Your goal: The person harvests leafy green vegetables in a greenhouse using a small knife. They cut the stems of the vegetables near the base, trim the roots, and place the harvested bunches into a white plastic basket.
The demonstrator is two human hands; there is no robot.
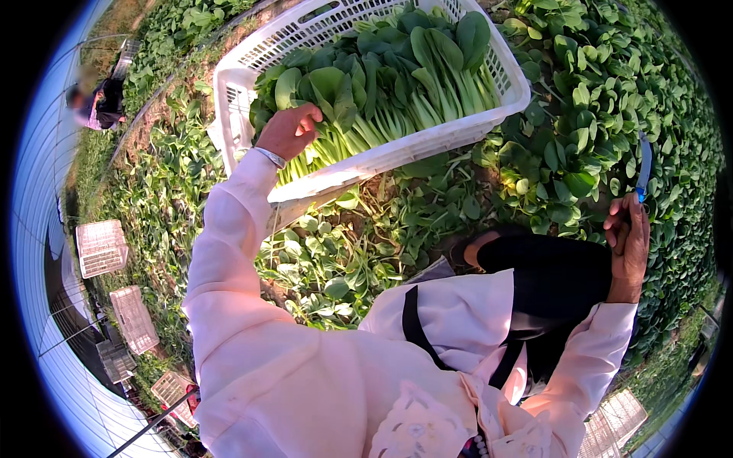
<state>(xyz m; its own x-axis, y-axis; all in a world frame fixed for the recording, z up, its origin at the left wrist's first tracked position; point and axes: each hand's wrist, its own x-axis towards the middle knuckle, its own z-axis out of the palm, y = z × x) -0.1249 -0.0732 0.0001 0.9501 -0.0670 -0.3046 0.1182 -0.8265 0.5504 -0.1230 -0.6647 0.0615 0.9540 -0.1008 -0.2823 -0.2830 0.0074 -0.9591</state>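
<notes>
A white plastic crate [397, 159] in front of me holds leafy green bok choy [427, 65], laid in rows with the pale stems toward me. My left hand [290, 131] is over the crate's near left part, beside the leaves and stems. Its fingers are half curled and loosely apart, and I see nothing between them. Out to the right, above the growing plants, my right hand [630, 233] is closed around a small knife [645, 164]. The blade points away from me, with blue at its base; the fingers hide most of the handle.
Dense leafy plants [611, 99] grow on the right. Loose leaves and cut stems [343, 267] litter the ground between my body and the crate. More crates [103, 248] stand along the left, and another crate [615, 424] lies at lower right. A person [103, 103] is far left.
</notes>
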